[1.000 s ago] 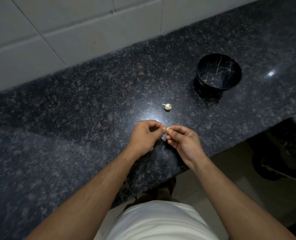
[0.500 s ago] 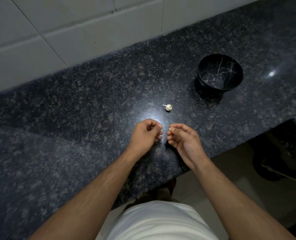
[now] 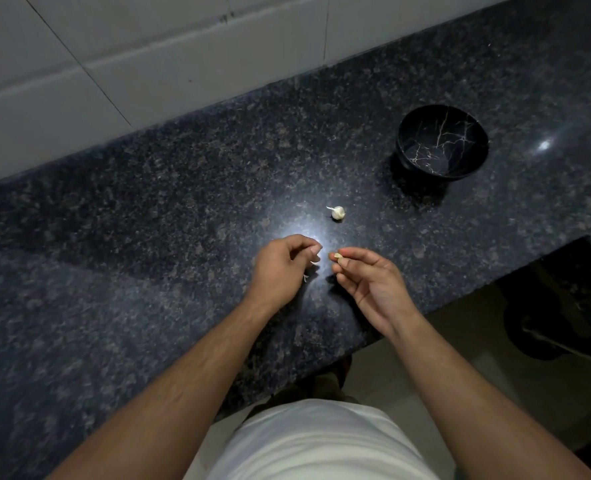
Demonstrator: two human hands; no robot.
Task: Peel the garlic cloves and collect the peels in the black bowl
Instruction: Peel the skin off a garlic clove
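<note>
Two bare hands hover close together over a dark speckled granite countertop (image 3: pixel 148 237), seen from above. Farthest left, pale wall tiles (image 3: pixel 114 64) run along the back of the counter. The left hand (image 3: pixel 282 268) has its fingers curled inward, and thin white slivers of garlic peel (image 3: pixel 314 262) show at its fingertips and under its palm; whether the fingers actually pinch the peel cannot be told. Just to its right, apart from it, the right hand (image 3: pixel 370 285) pinches a small garlic clove (image 3: pixel 338 256) between thumb and forefinger, its other fingers loosely spread. Beyond the two hands, a second small garlic piece with a papery tail (image 3: pixel 337 213) lies alone on the counter near a bright patch of reflected light. Farther right and toward the wall stands the black bowl (image 3: pixel 441 142), its inside veined with thin pale lines, well apart from both hands.
</note>
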